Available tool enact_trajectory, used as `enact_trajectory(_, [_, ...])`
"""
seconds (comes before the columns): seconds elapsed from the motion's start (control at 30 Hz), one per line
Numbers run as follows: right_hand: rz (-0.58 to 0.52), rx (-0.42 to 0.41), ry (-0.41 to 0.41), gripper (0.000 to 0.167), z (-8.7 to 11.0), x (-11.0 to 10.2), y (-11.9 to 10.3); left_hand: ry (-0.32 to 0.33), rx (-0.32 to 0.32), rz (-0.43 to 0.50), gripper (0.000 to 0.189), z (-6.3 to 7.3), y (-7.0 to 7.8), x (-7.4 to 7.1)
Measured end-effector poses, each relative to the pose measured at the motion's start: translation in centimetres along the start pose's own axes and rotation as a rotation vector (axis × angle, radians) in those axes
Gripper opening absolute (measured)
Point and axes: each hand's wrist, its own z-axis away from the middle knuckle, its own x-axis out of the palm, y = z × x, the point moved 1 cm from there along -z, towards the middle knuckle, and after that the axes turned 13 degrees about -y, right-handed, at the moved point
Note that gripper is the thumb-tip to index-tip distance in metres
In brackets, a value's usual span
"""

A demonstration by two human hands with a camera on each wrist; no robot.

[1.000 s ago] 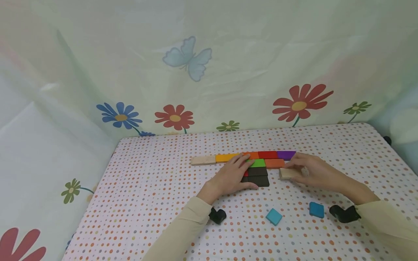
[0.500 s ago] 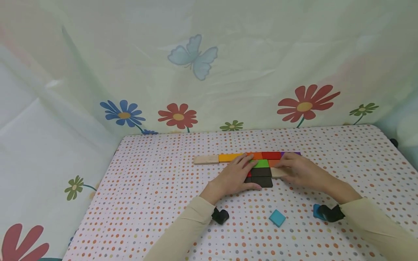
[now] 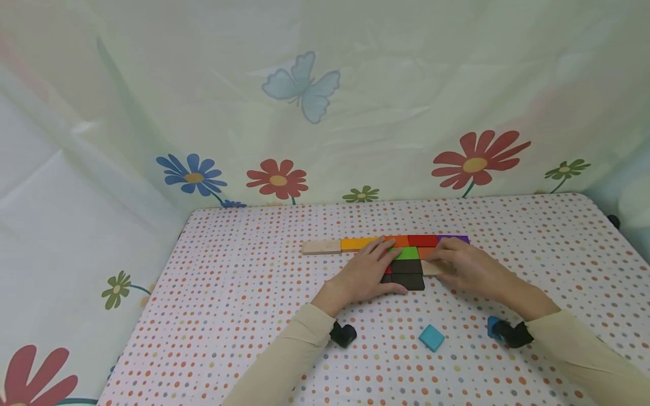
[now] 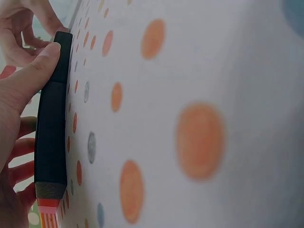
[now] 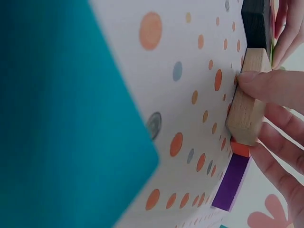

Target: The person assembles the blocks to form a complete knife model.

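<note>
My right hand (image 3: 472,270) pinches a plain wooden block (image 3: 430,269) against the right end of the black blocks (image 3: 408,281). In the right wrist view, the thumb lies on the near side of this wooden block (image 5: 246,114), with the fingers beyond it. My left hand (image 3: 358,273) rests over the left part of the block group, fingers spread toward a green block (image 3: 406,253). In the left wrist view, its thumb touches the long side of the black blocks (image 4: 51,128). An orange block (image 3: 424,252) lies behind the wooden one. A red block is mostly hidden under my left hand.
Along the back runs a row: a wooden block (image 3: 321,247), a yellow block (image 3: 355,243), an orange one, a red block (image 3: 422,241) and a purple block (image 3: 454,238). One blue block (image 3: 431,338) lies nearer; another blue block (image 3: 492,327) is partly behind the right wrist's black camera.
My right hand has moved left with the wooden block, from a gap beside the group to against the black blocks. The left hand stays on the blocks; the view has shifted slightly.
</note>
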Motion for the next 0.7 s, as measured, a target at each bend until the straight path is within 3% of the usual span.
enact_trajectory(0.3, [-0.008,0.002,0.011,0.031,0.0,0.0,0.0,-0.01,-0.008,0.001,0.087,-0.1,0.1,-0.1])
enact_trajectory(0.47, [-0.099,-0.01,0.011,0.023,0.2,-0.6,-0.3,-0.005,-0.003,0.007,0.087,-0.1,0.0,0.0])
enact_trajectory(0.7, [-0.227,-0.246,-0.008,0.029,0.9,-1.3,-2.2,-0.004,-0.01,-0.01,0.087,-0.2,0.0,0.1])
